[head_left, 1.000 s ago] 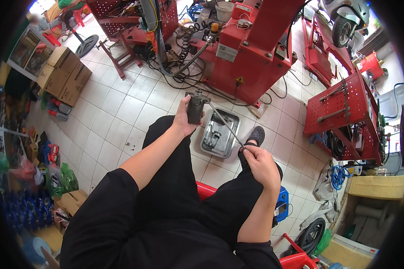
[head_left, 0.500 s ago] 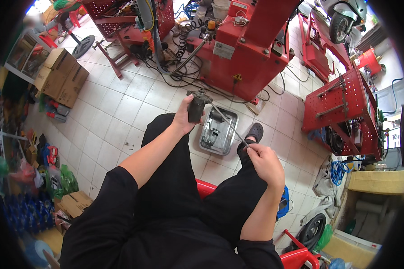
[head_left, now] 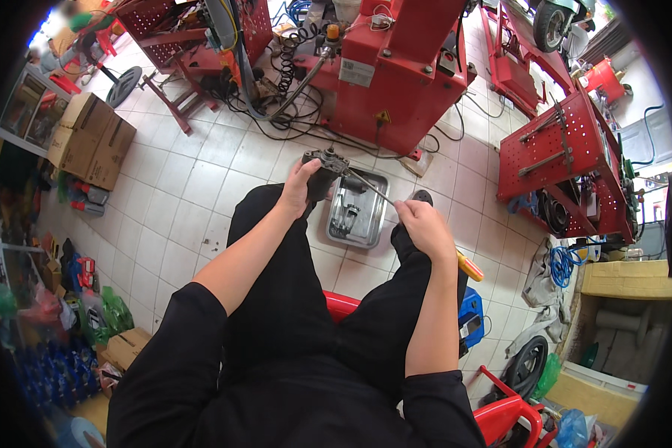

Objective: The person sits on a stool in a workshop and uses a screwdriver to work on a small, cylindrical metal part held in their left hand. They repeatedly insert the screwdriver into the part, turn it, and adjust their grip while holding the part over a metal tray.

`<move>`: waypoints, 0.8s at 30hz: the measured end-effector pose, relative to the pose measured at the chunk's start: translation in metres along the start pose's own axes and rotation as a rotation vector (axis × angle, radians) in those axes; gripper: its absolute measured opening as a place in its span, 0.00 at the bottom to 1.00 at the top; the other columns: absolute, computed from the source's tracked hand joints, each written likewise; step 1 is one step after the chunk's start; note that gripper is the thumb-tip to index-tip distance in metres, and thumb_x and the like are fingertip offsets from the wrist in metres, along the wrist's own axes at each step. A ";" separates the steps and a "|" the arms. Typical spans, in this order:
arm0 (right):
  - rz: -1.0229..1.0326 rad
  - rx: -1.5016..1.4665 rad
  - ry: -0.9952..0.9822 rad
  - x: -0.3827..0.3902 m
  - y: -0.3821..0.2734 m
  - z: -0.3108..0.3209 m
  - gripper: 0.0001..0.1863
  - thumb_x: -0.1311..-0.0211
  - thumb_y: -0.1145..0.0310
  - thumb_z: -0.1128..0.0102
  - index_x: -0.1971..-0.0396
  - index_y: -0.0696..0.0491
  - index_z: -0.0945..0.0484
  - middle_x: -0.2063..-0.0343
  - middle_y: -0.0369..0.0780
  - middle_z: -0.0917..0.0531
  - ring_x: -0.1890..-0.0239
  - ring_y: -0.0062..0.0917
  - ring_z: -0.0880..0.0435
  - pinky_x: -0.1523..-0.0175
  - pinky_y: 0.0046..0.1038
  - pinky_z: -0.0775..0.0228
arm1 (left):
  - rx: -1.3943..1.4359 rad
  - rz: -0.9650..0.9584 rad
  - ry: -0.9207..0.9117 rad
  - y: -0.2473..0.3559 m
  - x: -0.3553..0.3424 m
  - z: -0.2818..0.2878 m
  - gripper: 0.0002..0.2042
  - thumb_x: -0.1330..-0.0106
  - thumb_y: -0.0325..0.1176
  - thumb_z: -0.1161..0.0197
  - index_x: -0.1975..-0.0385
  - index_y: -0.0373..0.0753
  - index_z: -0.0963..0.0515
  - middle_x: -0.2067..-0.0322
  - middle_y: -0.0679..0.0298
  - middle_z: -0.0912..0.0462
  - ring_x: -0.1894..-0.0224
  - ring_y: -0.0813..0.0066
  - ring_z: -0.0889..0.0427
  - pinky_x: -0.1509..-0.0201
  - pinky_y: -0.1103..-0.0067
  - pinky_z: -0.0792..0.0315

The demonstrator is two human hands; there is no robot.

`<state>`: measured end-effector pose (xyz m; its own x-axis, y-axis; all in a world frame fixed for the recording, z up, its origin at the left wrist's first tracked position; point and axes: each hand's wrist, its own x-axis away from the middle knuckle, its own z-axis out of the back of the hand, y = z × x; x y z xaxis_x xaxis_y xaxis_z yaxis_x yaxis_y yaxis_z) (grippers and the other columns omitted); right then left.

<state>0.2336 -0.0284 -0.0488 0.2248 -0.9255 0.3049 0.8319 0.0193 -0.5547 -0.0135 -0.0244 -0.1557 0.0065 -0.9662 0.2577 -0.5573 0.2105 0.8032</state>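
"Past the knees, what is around?"

"A big red machine (head_left: 411, 97) stands on the floor (head_left: 172, 216), with a curly black cord (head_left: 287, 60) beside it. Off to the right is a red stand (head_left: 519, 187) full of holes, with long tools on it. Far to the left are brown boxes (head_left: 89, 142)."

"What is in the way?"

"A silver tray (head_left: 357, 243) with dark bits in it sits between the legs. A dark shoe (head_left: 423, 196) is just to the right of it."

"Where is the room?"

"White tiles make a wide strip between the boxes and the left knee. The right side is tighter."

"And the fingers?"

"The left hand (head_left: 299, 188) curls around a dark metal part (head_left: 327, 166), by the tray's top left corner. The right hand (head_left: 428, 228) pinches a thin metal rod (head_left: 373, 188). Its end meets the part's right side. I can't tell if it goes in. A yellow handle (head_left: 470, 266) pokes out behind that wrist."
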 end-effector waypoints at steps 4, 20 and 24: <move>0.046 -0.050 0.064 0.002 0.015 -0.012 0.21 0.39 0.53 0.53 0.75 0.58 0.24 0.78 0.48 0.22 0.70 0.46 0.23 0.64 0.39 0.33 | -0.018 -0.047 -0.035 0.004 0.001 -0.005 0.17 0.42 0.45 0.41 0.63 0.37 0.30 0.71 0.62 0.23 0.75 0.77 0.22 0.76 0.79 0.24; 0.170 0.404 0.382 0.023 -0.002 -0.041 0.11 0.42 0.62 0.45 0.76 0.54 0.29 0.80 0.43 0.22 0.76 0.38 0.20 0.72 0.37 0.29 | -0.187 0.190 0.034 0.003 -0.004 -0.006 0.21 0.42 0.53 0.45 0.62 0.39 0.28 0.73 0.65 0.24 0.75 0.77 0.23 0.75 0.79 0.27; 0.100 0.097 0.085 0.046 0.003 -0.064 0.08 0.40 0.70 0.53 0.69 0.60 0.32 0.68 0.53 0.23 0.61 0.47 0.23 0.57 0.43 0.31 | -0.327 0.174 0.026 0.003 0.000 -0.010 0.19 0.44 0.50 0.39 0.65 0.38 0.26 0.75 0.67 0.24 0.77 0.80 0.24 0.78 0.82 0.29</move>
<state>0.2145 -0.0947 -0.0860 0.2689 -0.9456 0.1830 0.8535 0.1459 -0.5003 -0.0075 -0.0225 -0.1477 -0.0417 -0.9088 0.4152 -0.2575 0.4114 0.8744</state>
